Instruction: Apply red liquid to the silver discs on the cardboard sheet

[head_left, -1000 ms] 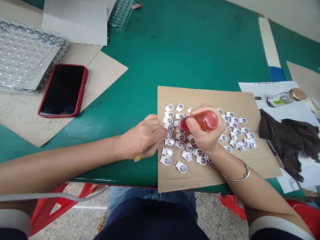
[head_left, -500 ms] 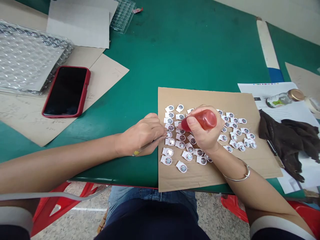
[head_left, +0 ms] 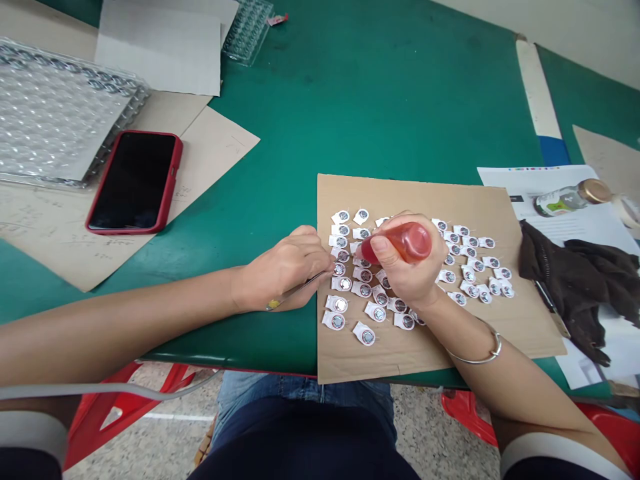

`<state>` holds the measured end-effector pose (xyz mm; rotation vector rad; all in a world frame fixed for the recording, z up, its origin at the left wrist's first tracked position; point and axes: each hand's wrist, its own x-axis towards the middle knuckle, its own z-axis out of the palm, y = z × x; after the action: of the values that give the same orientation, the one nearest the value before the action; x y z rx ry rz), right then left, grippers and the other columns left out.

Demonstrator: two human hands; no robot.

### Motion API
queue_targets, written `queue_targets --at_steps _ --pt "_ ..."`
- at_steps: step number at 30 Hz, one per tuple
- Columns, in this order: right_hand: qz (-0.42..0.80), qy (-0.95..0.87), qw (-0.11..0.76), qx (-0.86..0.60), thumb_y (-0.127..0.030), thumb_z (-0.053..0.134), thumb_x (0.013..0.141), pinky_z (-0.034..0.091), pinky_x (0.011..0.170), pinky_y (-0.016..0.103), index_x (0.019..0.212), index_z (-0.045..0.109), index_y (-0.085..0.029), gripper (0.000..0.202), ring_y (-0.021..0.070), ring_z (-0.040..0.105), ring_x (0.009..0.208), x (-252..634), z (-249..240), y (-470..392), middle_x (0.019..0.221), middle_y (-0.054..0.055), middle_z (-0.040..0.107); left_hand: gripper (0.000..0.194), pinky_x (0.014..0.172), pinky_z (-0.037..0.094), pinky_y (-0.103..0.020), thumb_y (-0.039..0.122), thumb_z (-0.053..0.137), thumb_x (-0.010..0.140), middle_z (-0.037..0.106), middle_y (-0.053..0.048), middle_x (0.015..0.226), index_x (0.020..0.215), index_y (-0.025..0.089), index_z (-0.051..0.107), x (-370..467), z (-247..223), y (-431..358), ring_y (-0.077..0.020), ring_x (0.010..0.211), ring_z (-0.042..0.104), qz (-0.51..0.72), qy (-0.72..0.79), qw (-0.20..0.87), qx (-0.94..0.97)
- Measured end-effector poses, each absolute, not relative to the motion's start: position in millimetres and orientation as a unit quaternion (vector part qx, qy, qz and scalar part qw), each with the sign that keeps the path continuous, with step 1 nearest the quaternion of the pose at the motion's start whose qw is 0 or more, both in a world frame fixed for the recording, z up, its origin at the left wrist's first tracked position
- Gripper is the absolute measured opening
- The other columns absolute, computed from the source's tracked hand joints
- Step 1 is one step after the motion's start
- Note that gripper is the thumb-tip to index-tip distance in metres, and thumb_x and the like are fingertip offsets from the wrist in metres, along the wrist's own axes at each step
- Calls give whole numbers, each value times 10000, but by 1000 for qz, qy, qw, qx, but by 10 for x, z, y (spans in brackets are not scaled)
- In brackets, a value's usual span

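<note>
My left hand [head_left: 287,270] is closed around a pair of thin metal tweezers [head_left: 299,287], their back end pointing toward me and their tips by the left column of parts. In my right hand [head_left: 413,267] is a red squeeze bottle [head_left: 407,241], tilted with its nozzle down and to the left, over the second column. Small round silver parts on white tabs [head_left: 341,284] lie in rough rows on a brown cardboard sheet [head_left: 415,360]. My right hand hides some of them. Whether the nozzle or the tweezer tips touch a part, I cannot tell.
A red-cased phone [head_left: 135,181] lies at left on brown paper, beside a clear plastic tray [head_left: 40,127]. To the right are a dark cloth [head_left: 580,273], a pen-like tool [head_left: 550,307] and a glass jar [head_left: 570,198] on white paper. The green table's edge runs along the front.
My right hand and the red bottle have shifted very slightly, with the bottle's base tipping a little toward me. My left hand stays nearly in place.
</note>
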<state>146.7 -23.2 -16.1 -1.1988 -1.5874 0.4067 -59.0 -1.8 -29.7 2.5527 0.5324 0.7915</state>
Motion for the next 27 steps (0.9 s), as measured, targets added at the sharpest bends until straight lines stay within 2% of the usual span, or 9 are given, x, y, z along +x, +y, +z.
queue_targets --at_steps 12,19,27 --pt "169 -688 508 -490 -297 639 712 485 575 307 828 517 -225 183 128 584 644 1474 -154 -259 708 -1 600 72 783 436 -331 142 525 820 666 -44 785 831 165 592 -596 -240 27 -141 744 592 280 199 288 894" --pt "179 -688 522 -472 -219 666 680 484 595 304 831 547 -216 192 132 594 662 1459 -128 -268 690 -6 596 88 752 443 -313 98 552 785 668 -13 727 750 159 605 -572 -241 84 -111 660 583 292 221 329 870" --pt "180 -689 525 -466 -219 663 683 483 587 305 822 551 -211 179 132 592 653 1456 -130 -267 678 -4 595 80 751 441 -304 80 592 750 682 -5 730 735 153 622 -579 -242 111 -98 629 579 291 245 356 854"
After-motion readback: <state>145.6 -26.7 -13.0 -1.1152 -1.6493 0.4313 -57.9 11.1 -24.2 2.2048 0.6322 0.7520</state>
